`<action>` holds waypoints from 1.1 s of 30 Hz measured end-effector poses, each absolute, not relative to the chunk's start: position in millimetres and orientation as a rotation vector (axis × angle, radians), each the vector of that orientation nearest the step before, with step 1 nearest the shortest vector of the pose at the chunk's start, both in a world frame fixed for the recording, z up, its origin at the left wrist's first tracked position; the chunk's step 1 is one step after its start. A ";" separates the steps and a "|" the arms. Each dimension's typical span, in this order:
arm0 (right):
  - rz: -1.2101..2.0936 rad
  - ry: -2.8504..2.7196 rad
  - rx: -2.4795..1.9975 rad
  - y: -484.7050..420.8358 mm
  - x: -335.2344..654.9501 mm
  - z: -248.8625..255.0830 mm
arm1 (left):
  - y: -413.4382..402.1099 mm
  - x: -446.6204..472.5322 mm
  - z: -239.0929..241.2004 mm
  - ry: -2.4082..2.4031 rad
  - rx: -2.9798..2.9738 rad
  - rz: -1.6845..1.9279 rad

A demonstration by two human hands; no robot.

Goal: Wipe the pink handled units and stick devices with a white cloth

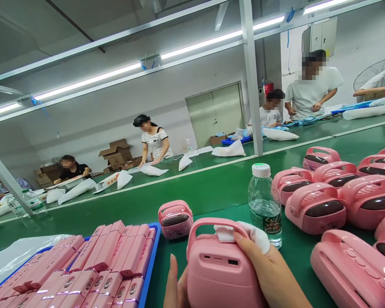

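1. The pink speaker is sitting at the 6 o'clock edge of the view, upright on the green bench, its back panel with small ports facing the camera.
2. The left hand is cupping the speaker's left side, fingers wrapped around the casing and thumb sticking up.
3. The right hand is gripping the top right corner and pressing a white cloth against the handle arch.
4. Judging by the looks, the shell is rigid, glossy plastic: light, stiff, likely slippery, and prone to scuffs. The arched handle or the two flat sides are looking like the surest holds.
5. A water bottle is standing at 1 o'clock, just beyond the right hand; its label print is too small to read.
6. More pink speakers are crowding the 2 to 3 o'clock side; one more is standing at 11 o'clock.
7. A blue tray of pink boxes is lying at 9 o'clock; their markings are unreadable.
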State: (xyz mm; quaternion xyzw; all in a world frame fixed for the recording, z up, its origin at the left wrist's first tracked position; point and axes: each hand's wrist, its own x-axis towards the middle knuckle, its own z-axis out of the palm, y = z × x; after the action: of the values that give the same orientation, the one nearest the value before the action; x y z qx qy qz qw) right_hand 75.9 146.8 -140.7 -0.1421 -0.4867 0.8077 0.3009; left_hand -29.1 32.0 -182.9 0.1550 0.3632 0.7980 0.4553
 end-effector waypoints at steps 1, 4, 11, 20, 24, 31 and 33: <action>2.074 -1.316 -0.391 145.6 75.2 -142.2 | 30.4 -24.6 -183.2 0.920 0.399 1.979; 2.001 -1.346 -0.357 139.8 73.9 -144.7 | 26.2 -15.5 -183.0 1.087 0.507 2.091; 2.297 -1.332 -0.075 137.1 74.5 -137.6 | 20.9 -23.8 -177.0 1.354 0.618 2.170; 1.645 -1.921 -0.112 142.7 79.7 -146.5 | 16.8 -14.3 -162.3 1.612 0.649 2.124; 1.067 -2.084 -0.272 141.5 82.0 -155.7 | 19.8 -4.1 -168.5 1.957 0.618 1.970; 0.885 -2.071 -0.318 139.0 80.2 -155.9 | 27.0 4.5 -167.4 1.677 0.476 2.041; 1.113 -2.005 -0.455 135.9 79.1 -154.1 | 25.3 1.2 -165.7 1.620 0.462 2.135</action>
State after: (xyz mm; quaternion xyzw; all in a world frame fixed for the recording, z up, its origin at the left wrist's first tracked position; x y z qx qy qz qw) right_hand 79.1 135.9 -154.1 -0.1792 -0.7892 0.4382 0.3912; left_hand 1.2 25.3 -165.7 0.1661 0.5824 0.7676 0.2097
